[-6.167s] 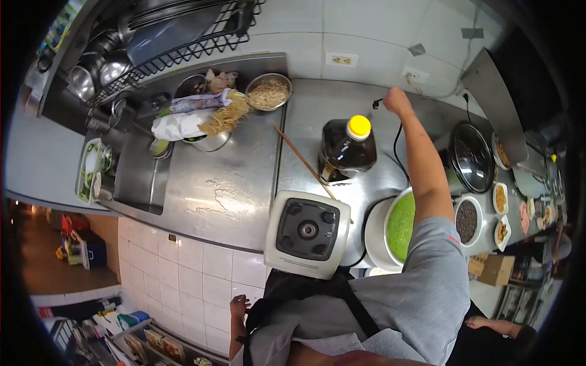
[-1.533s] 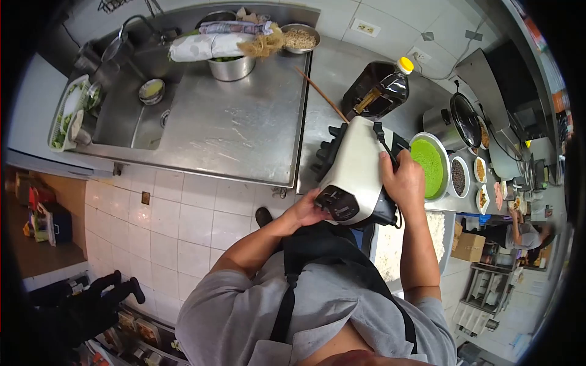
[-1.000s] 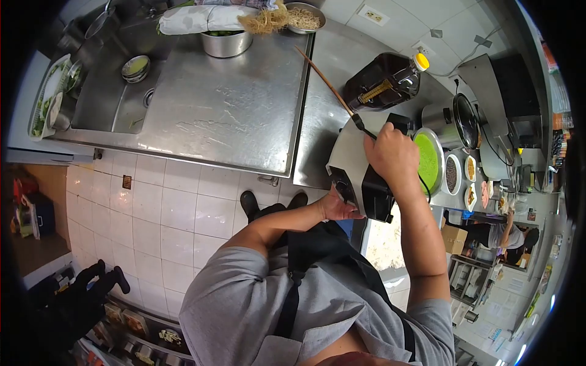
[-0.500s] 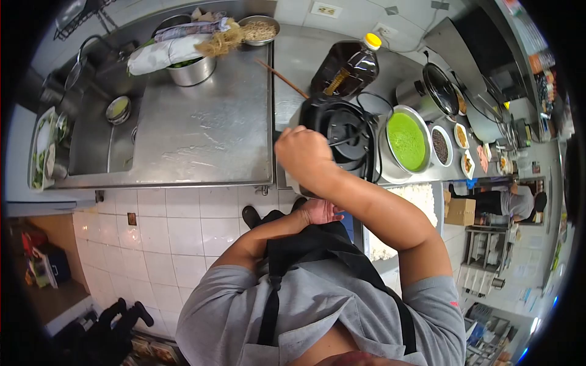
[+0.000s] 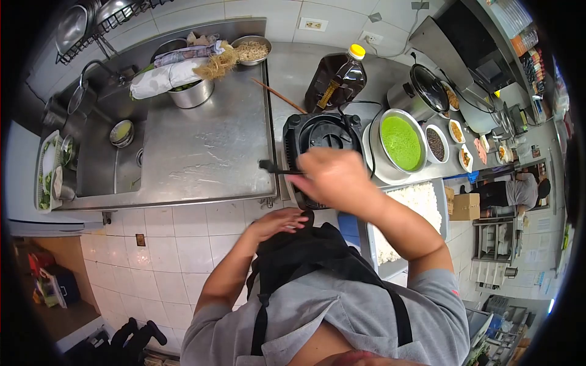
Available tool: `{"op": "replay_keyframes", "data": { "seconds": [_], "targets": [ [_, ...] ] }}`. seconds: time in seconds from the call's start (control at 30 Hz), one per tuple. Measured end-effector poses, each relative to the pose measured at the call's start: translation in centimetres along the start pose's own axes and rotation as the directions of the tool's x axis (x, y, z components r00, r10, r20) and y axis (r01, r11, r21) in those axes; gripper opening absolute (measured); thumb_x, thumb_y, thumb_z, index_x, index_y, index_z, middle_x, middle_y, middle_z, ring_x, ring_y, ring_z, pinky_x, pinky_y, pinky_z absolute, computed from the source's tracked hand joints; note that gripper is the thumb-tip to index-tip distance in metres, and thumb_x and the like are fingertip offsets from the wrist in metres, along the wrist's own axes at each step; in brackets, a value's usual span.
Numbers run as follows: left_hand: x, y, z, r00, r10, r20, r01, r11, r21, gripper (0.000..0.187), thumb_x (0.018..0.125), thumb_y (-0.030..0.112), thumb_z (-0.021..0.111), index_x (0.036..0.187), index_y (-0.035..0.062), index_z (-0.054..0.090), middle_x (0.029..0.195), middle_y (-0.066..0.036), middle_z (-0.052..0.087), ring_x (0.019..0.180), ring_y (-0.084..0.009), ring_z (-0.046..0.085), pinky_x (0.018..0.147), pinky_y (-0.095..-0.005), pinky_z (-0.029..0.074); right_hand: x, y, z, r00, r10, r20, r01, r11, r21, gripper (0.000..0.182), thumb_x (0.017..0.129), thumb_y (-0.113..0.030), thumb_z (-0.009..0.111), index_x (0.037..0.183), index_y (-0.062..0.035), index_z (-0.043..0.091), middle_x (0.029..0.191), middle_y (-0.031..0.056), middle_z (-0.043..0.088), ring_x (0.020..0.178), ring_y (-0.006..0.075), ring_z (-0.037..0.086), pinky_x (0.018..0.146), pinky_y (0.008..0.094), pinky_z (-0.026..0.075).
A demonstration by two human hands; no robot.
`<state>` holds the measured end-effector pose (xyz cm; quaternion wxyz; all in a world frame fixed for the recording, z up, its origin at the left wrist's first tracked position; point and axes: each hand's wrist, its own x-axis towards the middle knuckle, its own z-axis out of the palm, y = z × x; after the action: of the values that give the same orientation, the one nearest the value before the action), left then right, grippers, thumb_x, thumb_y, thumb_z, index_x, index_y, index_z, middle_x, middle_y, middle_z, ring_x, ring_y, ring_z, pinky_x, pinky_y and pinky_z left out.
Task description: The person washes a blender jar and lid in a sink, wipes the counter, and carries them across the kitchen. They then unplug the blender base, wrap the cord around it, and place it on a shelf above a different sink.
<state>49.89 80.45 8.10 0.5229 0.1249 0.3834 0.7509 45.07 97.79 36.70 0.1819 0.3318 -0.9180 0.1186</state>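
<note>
Blender base (image 5: 322,139): black, ribbed underside facing up, round central plate, at the front edge of your steel counter (image 5: 210,149).
Your left hand (image 5: 279,223) is open, fingers loosely spread, near the base and in front of your apron (image 5: 305,256). Your right hand (image 5: 332,177), motion-blurred, closes narrowly on the power cord (image 5: 285,172) over the base, plug (image 5: 267,165) projecting left. The capped jug (image 5: 337,82) stands just beyond.
</note>
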Motion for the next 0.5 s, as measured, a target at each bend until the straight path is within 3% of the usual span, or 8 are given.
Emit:
{"op": "replay_keyframes", "data": {
  "seconds": [0.13, 0.17, 0.2, 0.27, 0.33, 0.37, 0.43, 0.5],
  "targets": [
    [-8.6, 8.6, -0.6, 0.997, 0.072, -0.038, -0.064, 0.982, 0.178, 0.051, 0.099, 0.037, 0.049, 0.134, -0.0001, 0.047, 0.122, -0.017, 0.062, 0.108, -0.0264, 0.062, 0.094, -0.036, 0.048, -3.7, 4.3, -6.1, 0.966, 0.24, -0.091, -0.225, 0.963, 0.149, 0.025, 0.08, -0.015, 0.07, 0.07, -0.0064, 0.048, 0.061, 0.0052, 0.047, 0.054, 0.0238, 0.049, 0.046, 0.0353, 0.038],
    [-9.4, 10.8, 0.1, 0.997, 0.072, -0.036, -0.064, 0.981, 0.181, 0.051, 0.099, 0.037, 0.049, 0.134, -0.0001, 0.047, 0.122, -0.017, 0.062, 0.108, -0.0264, 0.062, 0.094, -0.036, 0.048, -5.8, 6.2, -6.9, 0.946, 0.273, -0.176, -0.214, 0.931, 0.295, 0.027, 0.086, -0.019, 0.064, 0.069, -0.0065, 0.047, 0.063, 0.0061, 0.048, 0.056, 0.0227, 0.048, 0.05, 0.0343, 0.038],
    [-10.0, 13.2, 0.9, 0.976, 0.181, -0.124, -0.129, 0.932, 0.339, 0.047, 0.098, 0.033, 0.051, 0.131, -0.0006, 0.049, 0.119, -0.017, 0.063, 0.107, -0.0258, 0.063, 0.094, -0.0358, 0.048, -7.4, 7.6, -7.4, 0.915, 0.313, -0.253, -0.182, 0.883, 0.434, 0.032, 0.092, -0.024, 0.058, 0.067, -0.0066, 0.046, 0.065, 0.007, 0.048, 0.059, 0.0216, 0.047, 0.054, 0.0334, 0.038],
    [-9.8, 16.7, 2.1, 0.936, 0.297, -0.188, -0.171, 0.852, 0.495, 0.043, 0.097, 0.029, 0.053, 0.129, -0.001, 0.052, 0.117, -0.016, 0.064, 0.105, -0.0251, 0.063, 0.094, -0.0355, 0.048, -7.9, 6.9, -9.9, 0.753, 0.559, -0.347, -0.183, 0.684, 0.706, 0.047, 0.101, -0.038, 0.039, 0.066, -0.0067, 0.043, 0.069, 0.0102, 0.051, 0.069, 0.0225, 0.05, 0.07, 0.0367, 0.042],
    [-7.3, 19.2, 4.2, 0.845, 0.523, -0.109, -0.271, 0.596, 0.756, 0.038, 0.094, 0.018, 0.059, 0.126, -0.0005, 0.054, 0.116, -0.014, 0.065, 0.103, -0.0234, 0.063, 0.092, -0.0342, 0.047, -9.3, 7.3, -13.1, 0.742, 0.541, -0.396, -0.038, 0.624, 0.78, 0.059, 0.101, -0.051, 0.026, 0.069, -0.0052, 0.043, 0.074, 0.0115, 0.052, 0.077, 0.0254, 0.051, 0.085, 0.0403, 0.041],
    [-6.0, 20.2, 5.2, 0.85, 0.518, -0.098, -0.275, 0.593, 0.757, 0.038, 0.094, 0.018, 0.059, 0.126, -0.0005, 0.054, 0.116, -0.014, 0.065, 0.103, -0.0234, 0.063, 0.092, -0.0342, 0.047, -10.0, 7.1, -14.8, 0.741, 0.536, -0.405, 0.023, 0.582, 0.813, 0.059, 0.101, -0.052, 0.025, 0.071, -0.0047, 0.044, 0.077, 0.0122, 0.051, 0.081, 0.0266, 0.05, 0.088, 0.0427, 0.04],
    [-3.1, 21.6, 7.0, 0.785, 0.61, 0.109, -0.301, 0.222, 0.927, 0.038, 0.088, 0.009, 0.063, 0.124, 0.0006, 0.056, 0.114, -0.013, 0.066, 0.104, -0.0251, 0.062, 0.092, -0.0347, 0.047, -11.6, 5.8, -17.8, 0.707, 0.557, -0.436, 0.112, 0.521, 0.846, 0.06, 0.1, -0.055, 0.025, 0.075, -0.0044, 0.045, 0.083, 0.0134, 0.051, 0.088, 0.0284, 0.048, 0.092, 0.0463, 0.038],
    [-0.1, 22.5, 7.8, 0.752, 0.624, 0.211, -0.35, 0.108, 0.93, 0.043, 0.086, 0.01, 0.065, 0.127, 0.0014, 0.054, 0.118, -0.013, 0.064, 0.109, -0.0275, 0.059, 0.095, -0.0361, 0.045, -12.8, 3.7, -20.4, 0.708, 0.541, -0.454, 0.144, 0.518, 0.843, 0.059, 0.099, -0.057, 0.026, 0.078, -0.0053, 0.045, 0.089, 0.0131, 0.049, 0.093, 0.0291, 0.045, 0.095, 0.0479, 0.036]
  ]
}}
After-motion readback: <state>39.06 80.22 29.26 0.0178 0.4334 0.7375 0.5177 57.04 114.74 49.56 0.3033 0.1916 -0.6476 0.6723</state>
